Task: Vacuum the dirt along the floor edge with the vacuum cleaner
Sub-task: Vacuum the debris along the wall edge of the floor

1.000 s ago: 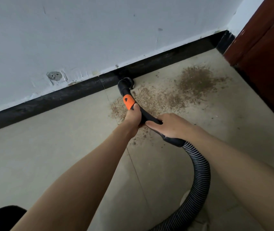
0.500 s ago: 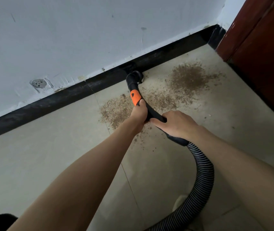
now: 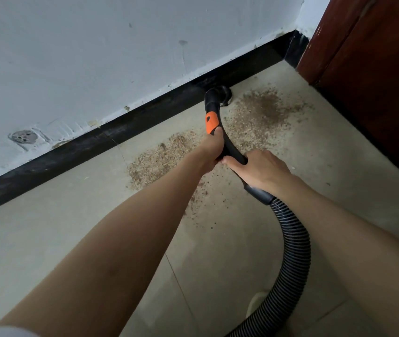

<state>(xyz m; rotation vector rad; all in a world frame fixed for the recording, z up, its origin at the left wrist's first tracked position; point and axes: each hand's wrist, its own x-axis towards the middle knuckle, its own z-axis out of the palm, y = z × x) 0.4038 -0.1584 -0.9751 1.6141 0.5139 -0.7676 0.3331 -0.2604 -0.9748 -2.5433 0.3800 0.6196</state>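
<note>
In the head view, the left hand [image 3: 212, 149] curls around the black vacuum handle [image 3: 227, 144] just below its orange patch [image 3: 212, 122], and the right hand [image 3: 259, 170] grips the same handle lower down, just above the ribbed hose [image 3: 293, 242]. The nozzle [image 3: 218, 94] sits on the floor [image 3: 47, 239] against the black baseboard [image 3: 72, 152], with brown dirt [image 3: 259, 110] spread on both sides of the handle, below the white wall [image 3: 96, 57] and near the red-brown door [image 3: 376, 69].

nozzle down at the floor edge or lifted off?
Down. The nozzle sits at the foot of the black baseboard, beside the dirt. Actual floor contact: cannot tell; the mouth is hidden.
</note>
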